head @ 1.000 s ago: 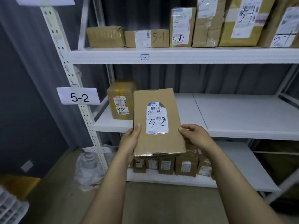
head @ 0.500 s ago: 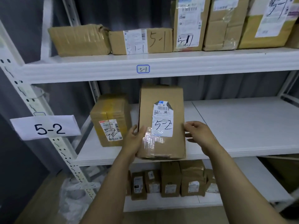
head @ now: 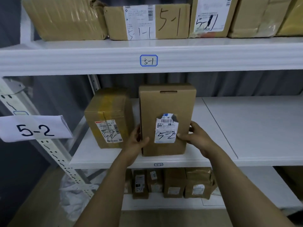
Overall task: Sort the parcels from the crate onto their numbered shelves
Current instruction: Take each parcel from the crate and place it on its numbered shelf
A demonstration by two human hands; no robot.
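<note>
Standing upright near the front edge of the 5-2 shelf [head: 246, 128], beside another box [head: 108, 117], the parcel [head: 165, 104] is clasped on both sides by our left hand [head: 136, 142] and right hand [head: 196, 136]. We judge a careless release could topple it forward.

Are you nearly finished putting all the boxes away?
Partly. Done: 5-1 parcels line the top shelf, and a taped 5-2 parcel stands on the middle shelf, tagged 5-2. In hand: the left hand and right hand grip the 5-2 box, which appears set down beside it, not yet released. Left: the crate is out of view, so I cannot tell how many remain.
</note>
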